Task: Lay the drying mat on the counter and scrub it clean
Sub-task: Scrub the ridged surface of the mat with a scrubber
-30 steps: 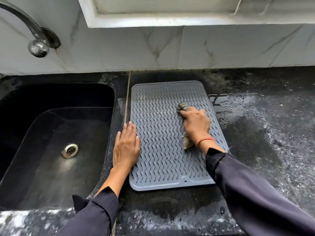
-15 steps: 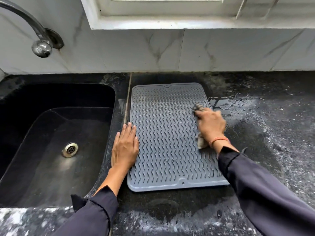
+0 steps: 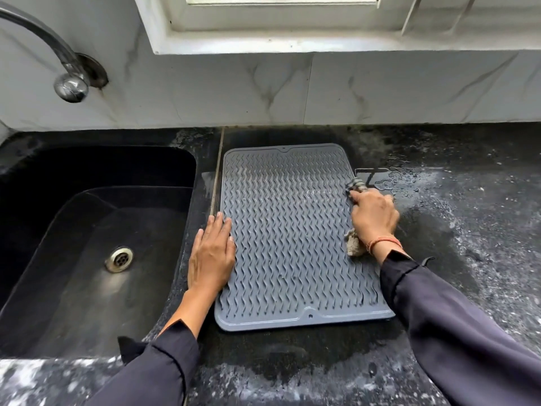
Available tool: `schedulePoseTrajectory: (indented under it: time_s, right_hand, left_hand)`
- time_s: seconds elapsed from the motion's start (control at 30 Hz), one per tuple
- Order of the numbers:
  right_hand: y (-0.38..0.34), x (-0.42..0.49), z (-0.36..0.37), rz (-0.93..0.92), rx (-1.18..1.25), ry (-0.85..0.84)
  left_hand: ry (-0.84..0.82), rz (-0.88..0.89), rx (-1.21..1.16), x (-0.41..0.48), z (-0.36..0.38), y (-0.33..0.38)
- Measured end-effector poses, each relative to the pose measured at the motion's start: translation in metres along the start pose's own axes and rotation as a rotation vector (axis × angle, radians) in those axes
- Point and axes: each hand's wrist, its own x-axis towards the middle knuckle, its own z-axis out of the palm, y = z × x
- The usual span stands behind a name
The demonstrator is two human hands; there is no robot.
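The grey ribbed silicone drying mat (image 3: pixel 295 235) lies flat on the dark speckled stone counter (image 3: pixel 468 230), just beside the black sink basin (image 3: pixel 87 230), its long sides running away from the person. The left hand (image 3: pixel 212 256) is spread flat and grasps nothing; its palm presses the counter and the mat's left edge, pinning it. The right hand (image 3: pixel 373 218) is clenched around a worn grey scrubbing cloth (image 3: pixel 354 246), which shows at both ends of the fist, and sits right at the mat's right edge, partly over the counter. The main risk, as I judge it, is the mat sliding: the counter looks wet near the puddle (image 3: pixel 380 177) at the mat's far right corner, and silicone on a wet slab may skate or buckle if a stroke pushes left harder than the flat hand holds. A stroke running off the right edge would drag counter grit back onto the ribs. The grooves between the wavy ribs could also keep dirt if strokes only cross the ridge tops, and the far end by the tiled wall (image 3: pixel 322 92) could easily be missed.
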Motion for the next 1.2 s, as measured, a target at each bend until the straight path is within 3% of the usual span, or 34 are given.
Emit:
schedulePoseTrajectory:
  time_s: [0.07,0.17,0.27,0.33,0.43,0.5,0.6,0.67,0.77,0.93,1.0,1.07,1.2]
  right_hand:
    - [-0.023,-0.008,0.005,0.011,0.019,-0.017]
    - [-0.071,-0.044,0.018,-0.221,0.076,-0.089]
    - [-0.068,-0.049,0.017,-0.443,0.042,-0.097]
    - [-0.037,-0.027,0.007,-0.350,0.000,-0.054]
    - [0.008,0.001,-0.005,-0.041,-0.023,-0.008]
    - [-0.001,-0.001,0.000,0.026,-0.024,-0.010]
    - [-0.047,-0.033,0.013,-0.108,0.040,-0.048]
    - [-0.068,-0.056,0.019,-0.303,0.064,-0.086]
    - [-0.056,-0.054,0.013,-0.496,0.016,-0.105]
    - [0.007,-0.007,-0.004,-0.050,-0.041,-0.007]
    - [-0.008,-0.015,0.002,0.023,-0.019,0.007]
    - [-0.043,-0.036,0.011,-0.064,0.038,-0.024]
    - [-0.088,-0.075,0.022,-0.422,0.077,-0.126]
  left_hand:
    - [-0.006,-0.004,0.008,0.000,0.000,0.000]
    - [-0.003,-0.001,0.009,0.000,-0.001,0.001]
    - [-0.007,-0.003,-0.003,0.000,-0.003,0.001]
    - [-0.013,-0.003,-0.004,0.000,-0.003,0.001]
    - [-0.010,-0.009,0.004,0.000,-0.002,0.002]
    - [-0.011,-0.013,0.007,0.000,-0.002,0.002]
    - [-0.015,-0.015,0.006,0.000,-0.002,0.003]
    - [-0.012,-0.012,0.001,0.000,-0.003,0.003]
    - [-0.017,-0.003,-0.006,0.000,-0.004,0.002]
    - [-0.022,-0.007,0.003,-0.001,-0.004,0.003]
    - [-0.023,-0.017,-0.002,-0.001,-0.004,0.003]
    - [-0.023,-0.021,-0.003,0.000,-0.003,0.003]
    - [-0.016,-0.024,-0.017,0.000,-0.004,0.002]
